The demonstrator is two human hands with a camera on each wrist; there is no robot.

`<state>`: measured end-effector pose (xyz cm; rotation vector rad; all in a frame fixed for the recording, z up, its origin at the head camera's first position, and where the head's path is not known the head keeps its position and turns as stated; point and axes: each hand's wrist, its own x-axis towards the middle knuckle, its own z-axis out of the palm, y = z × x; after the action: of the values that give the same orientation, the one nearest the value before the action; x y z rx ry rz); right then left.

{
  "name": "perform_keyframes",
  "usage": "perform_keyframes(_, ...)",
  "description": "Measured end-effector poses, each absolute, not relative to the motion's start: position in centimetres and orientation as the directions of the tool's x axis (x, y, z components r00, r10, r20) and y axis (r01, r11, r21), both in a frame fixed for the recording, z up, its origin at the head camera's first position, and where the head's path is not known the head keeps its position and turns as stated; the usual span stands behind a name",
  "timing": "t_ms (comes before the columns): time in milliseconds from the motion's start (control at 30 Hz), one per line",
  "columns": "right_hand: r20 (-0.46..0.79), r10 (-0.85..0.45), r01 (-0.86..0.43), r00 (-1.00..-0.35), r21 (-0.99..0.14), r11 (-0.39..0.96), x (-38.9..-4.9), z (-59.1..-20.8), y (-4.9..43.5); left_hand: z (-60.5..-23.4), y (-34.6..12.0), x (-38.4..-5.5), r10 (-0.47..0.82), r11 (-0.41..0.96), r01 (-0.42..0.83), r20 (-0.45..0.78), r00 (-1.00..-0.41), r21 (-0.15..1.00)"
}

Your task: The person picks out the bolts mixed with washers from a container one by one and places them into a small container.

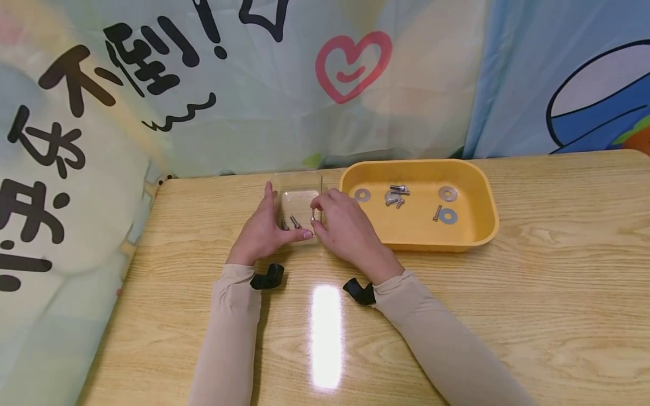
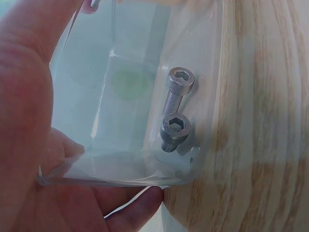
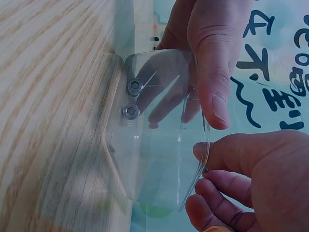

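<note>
A clear plastic box (image 1: 291, 183) stands on the table, left of the yellow tray. My left hand (image 1: 260, 235) grips it, thumb along the near rim and fingers against the outer side. Two socket-head screws (image 2: 180, 82) lie in the bottom of the box, close together at one end. At the box's right wall, my right hand (image 1: 350, 228) pinches another screw (image 1: 312, 215) between thumb and fingers. In the right wrist view, the fingers of that hand mostly hide the pinched screw.
The yellow tray (image 1: 426, 246) sits right beside the box, holding several loose screws (image 1: 398, 192) and several flat washers (image 1: 448, 216). A printed cloth (image 1: 284, 113) hangs along the table's back and left edges. The wooden table (image 1: 533, 282) extends to the right.
</note>
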<state>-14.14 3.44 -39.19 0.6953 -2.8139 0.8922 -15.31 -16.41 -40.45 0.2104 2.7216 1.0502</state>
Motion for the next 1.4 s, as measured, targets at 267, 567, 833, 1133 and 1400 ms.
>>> perform_keyframes(267,0.220,-0.394,-0.449,-0.892,-0.520,0.727,-14.1,-39.2,3.4,-40.4,-16.5,-15.2,0.204,0.738,0.047,-0.155,-0.967,0.674)
perform_keyframes(567,0.202,-0.399,-0.443,-0.895,-0.514,0.734,-14.1,-39.2,3.4,-40.4,-16.5,-15.2,0.205,0.734,0.044,-0.158,-0.966,0.678)
perform_keyframes(833,0.205,-0.394,-0.439,-0.896,-0.533,0.723,-13.9,-38.8,3.8,-40.4,-16.3,-15.2,0.204,0.733,0.042,-0.160,-0.966,0.679)
perform_keyframes(1133,0.220,-0.378,-0.435,-0.899,-0.541,0.720,-13.8,-38.5,4.3,-40.5,-16.3,-15.2,0.195,0.735,0.026,-0.174,-0.965,0.677)
perform_keyframes(1400,0.218,-0.365,-0.423,-0.905,-0.547,0.722,-13.8,-38.0,4.6,-40.5,-16.3,-15.3,0.192,0.725,0.022,-0.171,-0.966,0.689)
